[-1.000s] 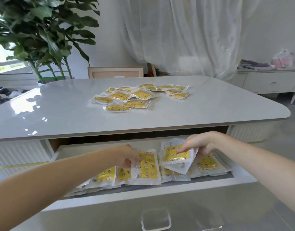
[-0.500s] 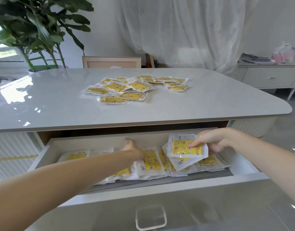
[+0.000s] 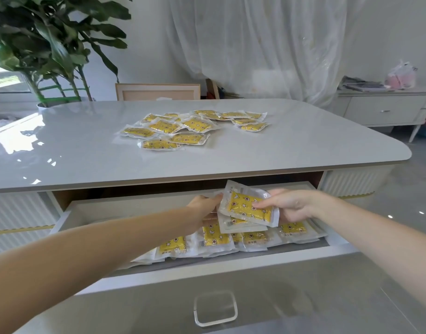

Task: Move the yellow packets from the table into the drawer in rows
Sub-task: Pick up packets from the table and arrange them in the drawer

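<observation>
Counter [image 3: 303, 145] carries a loose pile of yellow packets [image 3: 195, 127]. Drawer [image 3: 135, 206] stands open, one front row laid. Right hand [image 3: 288, 207] is pinched on a small stack of packets [image 3: 249, 208]; left hand [image 3: 203, 208] touches its edge, grip unclear. Recommended: peel one packet, lay it flat behind the row, edges aligned.

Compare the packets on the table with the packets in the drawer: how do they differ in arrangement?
The packets on the table lie in a loose, scattered pile; the packets in the drawer overlap in a rough row. The table ones are untouched; both hands work over the drawer ones, the right hand holding some. Both groups share yellow star-printed pouches.
</observation>
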A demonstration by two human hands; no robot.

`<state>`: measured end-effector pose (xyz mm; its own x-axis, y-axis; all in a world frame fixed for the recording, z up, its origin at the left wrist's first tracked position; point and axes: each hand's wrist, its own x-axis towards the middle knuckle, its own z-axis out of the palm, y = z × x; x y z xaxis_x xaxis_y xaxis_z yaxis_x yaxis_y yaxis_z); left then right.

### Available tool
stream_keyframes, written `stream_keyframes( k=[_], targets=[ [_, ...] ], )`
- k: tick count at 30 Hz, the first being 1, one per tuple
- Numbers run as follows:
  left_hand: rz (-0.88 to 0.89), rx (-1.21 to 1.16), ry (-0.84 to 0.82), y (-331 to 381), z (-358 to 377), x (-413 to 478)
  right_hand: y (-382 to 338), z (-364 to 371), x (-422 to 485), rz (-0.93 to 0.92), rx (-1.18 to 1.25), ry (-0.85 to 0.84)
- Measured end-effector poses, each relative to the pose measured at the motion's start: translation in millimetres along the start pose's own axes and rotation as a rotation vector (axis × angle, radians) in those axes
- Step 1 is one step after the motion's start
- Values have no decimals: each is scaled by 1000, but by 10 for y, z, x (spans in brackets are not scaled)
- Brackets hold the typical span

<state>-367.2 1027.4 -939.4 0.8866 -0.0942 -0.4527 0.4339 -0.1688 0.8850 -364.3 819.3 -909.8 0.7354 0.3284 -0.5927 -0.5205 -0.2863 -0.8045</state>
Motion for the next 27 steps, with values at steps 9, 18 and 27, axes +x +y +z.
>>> stream_keyframes(
  k=[9, 18, 27],
  targets=[
    [-15, -145, -67, 39, -250, -54, 23, 185, 83, -79, 97, -11],
    [-56, 32, 11, -58, -528, -23, -41, 105, 49, 122, 94, 226],
    [-84, 40, 10, -67, -555, -36, 100, 77, 66, 87, 163, 620]
  ],
)
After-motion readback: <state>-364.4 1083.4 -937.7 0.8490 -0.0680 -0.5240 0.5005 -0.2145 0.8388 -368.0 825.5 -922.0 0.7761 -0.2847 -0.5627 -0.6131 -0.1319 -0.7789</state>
